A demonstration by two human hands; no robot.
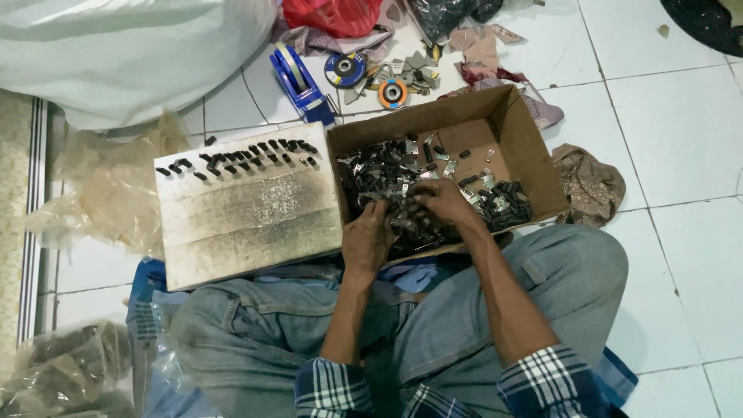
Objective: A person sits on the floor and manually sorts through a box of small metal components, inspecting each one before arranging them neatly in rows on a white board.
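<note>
I sit cross-legged on the floor with an open cardboard box in front of my knees. It holds a heap of small black and silvery metal pieces. Both hands are down in that heap near the box's front wall. My left hand has its fingers curled into the pieces; what it grips is hidden. My right hand lies flat on the pieces with fingers spread. To the left, a dirty white board carries rows of small black pieces along its far edge.
A blue tape dispenser, two round grinding discs and scraps lie beyond the box. A crumpled brown rag lies right of it. A large white sack sits at top left, clear plastic bags at bottom left.
</note>
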